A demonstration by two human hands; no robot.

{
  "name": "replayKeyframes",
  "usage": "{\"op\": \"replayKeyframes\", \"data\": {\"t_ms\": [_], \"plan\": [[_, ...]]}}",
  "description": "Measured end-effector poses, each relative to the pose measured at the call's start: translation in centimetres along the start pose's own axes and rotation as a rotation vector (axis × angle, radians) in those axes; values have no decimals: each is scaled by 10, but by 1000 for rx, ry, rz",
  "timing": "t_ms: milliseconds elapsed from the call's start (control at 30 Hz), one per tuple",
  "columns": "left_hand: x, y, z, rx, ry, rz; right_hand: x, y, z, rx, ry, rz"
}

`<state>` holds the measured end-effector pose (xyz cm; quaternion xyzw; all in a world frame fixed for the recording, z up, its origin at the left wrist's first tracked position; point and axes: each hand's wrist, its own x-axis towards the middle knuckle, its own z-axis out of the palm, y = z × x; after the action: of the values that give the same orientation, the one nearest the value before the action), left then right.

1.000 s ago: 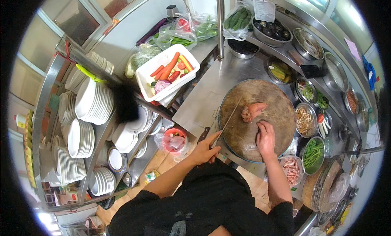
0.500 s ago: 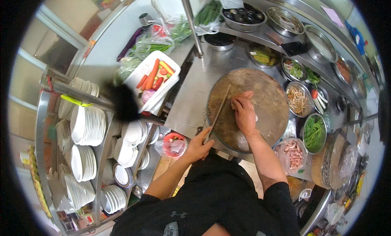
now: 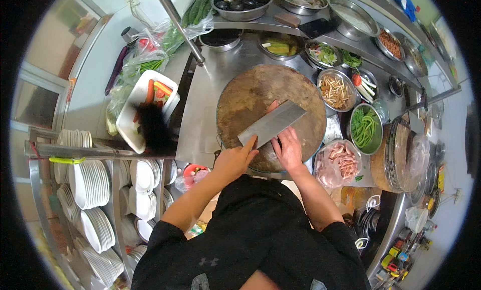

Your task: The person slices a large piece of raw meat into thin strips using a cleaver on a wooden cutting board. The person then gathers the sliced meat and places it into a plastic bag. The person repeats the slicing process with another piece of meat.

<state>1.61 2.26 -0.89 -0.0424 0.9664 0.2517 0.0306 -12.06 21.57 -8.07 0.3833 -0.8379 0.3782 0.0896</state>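
On the round wooden chopping board (image 3: 245, 94), a wide cleaver (image 3: 274, 121) lies nearly flat, its blade slanting up to the right. My left hand (image 3: 233, 161) is closed round its handle, with the index finger stretched onto the blade. My right hand (image 3: 289, 149) rests on the board just below the blade, fingers out and apart, the tips touching or slipping under its lower edge. Beyond the blade's upper edge peeks a small pinkish piece (image 3: 273, 105), its kind unclear; the cleaver covers the rest.
Right of the board stand bowls of shredded mushrooms (image 3: 335, 91) and green beans (image 3: 366, 127), and sliced raw meat (image 3: 345, 160) in plastic. A white tub (image 3: 131, 132) of carrots and peppers sits left. Stacked plates (image 3: 89, 185) fill a rack. Metal bowls (image 3: 243, 12) line the shelf above.
The cleaver has turned from upright, edge-on, to nearly flat and moved across the board over the pinkish piece. My right hand has drawn back toward me and spread its fingers. The view has shifted.
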Motion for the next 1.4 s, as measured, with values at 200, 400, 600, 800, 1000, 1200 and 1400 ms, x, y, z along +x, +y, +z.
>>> {"op": "replayKeyframes", "data": {"t_ms": [200, 400, 600, 800, 1000, 1200, 1400], "plan": [[0, -10, 3, 155, -31, 50, -1, 1, -6, 41, -34, 47], [28, -8, 23, 191, -1, 63, 2, -2, -6, 60, -42, 41], [77, 3, 26, 61, -32, 84, 6, -4, -8, 45, -1, 27], [45, -2, -10, 114, -98, 84, 2, 3, -5, 65, -14, 45], [-4, -16, -5, 126, -93, 46, 0, 0, -6, 60, -21, 44], [22, -6, 17, 111, -35, 64, 3, -1, -8, 67, -55, 59], [65, -2, 17, 45, -34, 61, 11, -7, -7, 58, 24, 34]]}}
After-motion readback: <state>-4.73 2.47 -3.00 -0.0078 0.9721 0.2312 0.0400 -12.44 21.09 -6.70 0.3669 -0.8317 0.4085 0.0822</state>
